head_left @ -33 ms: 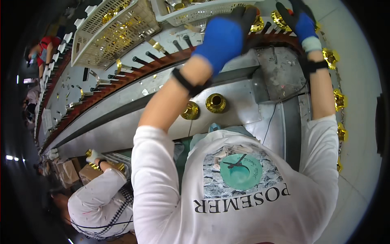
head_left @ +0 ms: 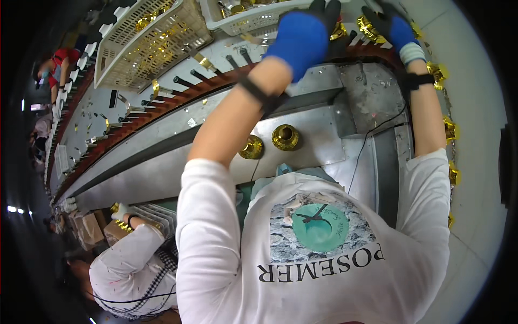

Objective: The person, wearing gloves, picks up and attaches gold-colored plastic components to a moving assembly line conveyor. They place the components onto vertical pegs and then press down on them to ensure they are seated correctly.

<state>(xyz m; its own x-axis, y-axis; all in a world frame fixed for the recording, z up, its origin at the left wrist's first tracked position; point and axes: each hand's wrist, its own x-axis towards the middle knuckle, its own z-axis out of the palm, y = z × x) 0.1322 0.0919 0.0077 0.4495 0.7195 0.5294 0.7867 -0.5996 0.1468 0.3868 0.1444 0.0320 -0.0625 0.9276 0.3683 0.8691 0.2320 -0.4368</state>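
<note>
My left hand (head_left: 306, 35), in a blue glove with dark fingers, is raised at the top middle, smeared by motion; its grip cannot be told. Just right of it is a shiny gold piece (head_left: 339, 31) with some red on it. My right hand (head_left: 395, 27), gloved alike, is at the top right with fingers apart. They reach over another shiny gold piece (head_left: 369, 29), partly covering it. Two gold, vase-shaped pieces stand on the metal ledge: a round-bodied one (head_left: 285, 137) in the middle and one (head_left: 251, 147) beside my left forearm.
More gold pieces (head_left: 451, 129) line the curved edge at right. A curved rack of dark pegs (head_left: 186, 82) crosses ahead. Baskets (head_left: 135, 59) of gold parts stand beyond it. A black cable (head_left: 360, 152) hangs nearby. A person in white (head_left: 129, 264) works at lower left.
My left hand and forearm have shifted slightly up and right. My right hand has moved slightly left. The gold pieces along the right edge have crept slightly upward.
</note>
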